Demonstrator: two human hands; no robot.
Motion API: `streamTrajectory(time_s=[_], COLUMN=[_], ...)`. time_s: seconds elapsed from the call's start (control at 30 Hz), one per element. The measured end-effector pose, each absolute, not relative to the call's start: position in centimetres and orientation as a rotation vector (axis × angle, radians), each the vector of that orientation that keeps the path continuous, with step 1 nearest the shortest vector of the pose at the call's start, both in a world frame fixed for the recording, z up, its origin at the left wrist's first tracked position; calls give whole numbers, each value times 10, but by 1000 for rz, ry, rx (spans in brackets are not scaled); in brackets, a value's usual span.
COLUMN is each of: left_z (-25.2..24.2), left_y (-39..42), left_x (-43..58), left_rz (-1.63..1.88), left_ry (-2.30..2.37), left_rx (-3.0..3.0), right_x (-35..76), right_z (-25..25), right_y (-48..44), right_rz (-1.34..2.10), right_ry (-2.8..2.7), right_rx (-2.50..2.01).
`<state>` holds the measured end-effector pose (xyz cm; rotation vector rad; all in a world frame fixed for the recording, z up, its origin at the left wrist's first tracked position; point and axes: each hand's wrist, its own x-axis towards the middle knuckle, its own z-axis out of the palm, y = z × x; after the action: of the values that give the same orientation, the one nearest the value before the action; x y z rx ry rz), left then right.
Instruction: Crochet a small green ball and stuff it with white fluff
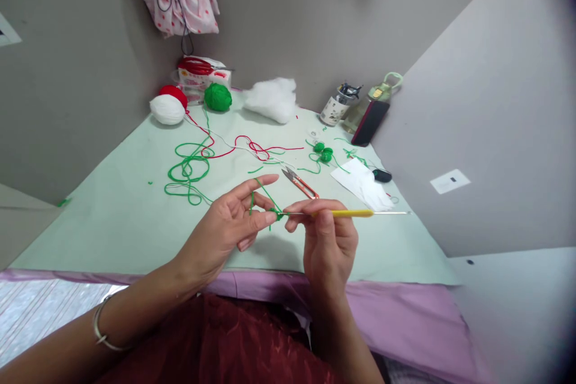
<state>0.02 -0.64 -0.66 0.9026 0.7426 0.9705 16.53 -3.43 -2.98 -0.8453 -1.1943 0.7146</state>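
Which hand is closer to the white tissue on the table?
Right. The right hand, holding the crochet hook, sits just left of the white tissue; the left hand, holding green yarn, is farther left.

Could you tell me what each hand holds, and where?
Right hand pinches the crochet hook by its yellow handle; left hand pinches green yarn at the stitches.

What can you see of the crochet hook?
The crochet hook is a thin metal rod with a yellow sleeve, plastic by its look. It lies nearly level above the table, pinched in the right hand. Its working tip sits in green yarn pinched by the left hand; the bare other end sticks out free.
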Motion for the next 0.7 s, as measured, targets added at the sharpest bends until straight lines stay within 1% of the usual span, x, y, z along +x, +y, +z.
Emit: streamTrajectory(time_s=[0.27,0.37,0.47,0.7], left_z=[-11,-12,-11,-5], left_y=[-8,-8,-8,-8], left_x=[-2,-2,-3,-1], left_rz=[1043,1046,1018,987], left_ry=[825,843,806,723], left_rx=[1030,1051,1024,887], right_x=[167,167,166,162], right_z=[-33,-36,-36,-29], right_y=[-43,-44,-43,-41], right_rz=[218,112,176,532], right_ry=[-1556,-1624,-1566,-1246], right_rx=[-847,-857,-843,-814])
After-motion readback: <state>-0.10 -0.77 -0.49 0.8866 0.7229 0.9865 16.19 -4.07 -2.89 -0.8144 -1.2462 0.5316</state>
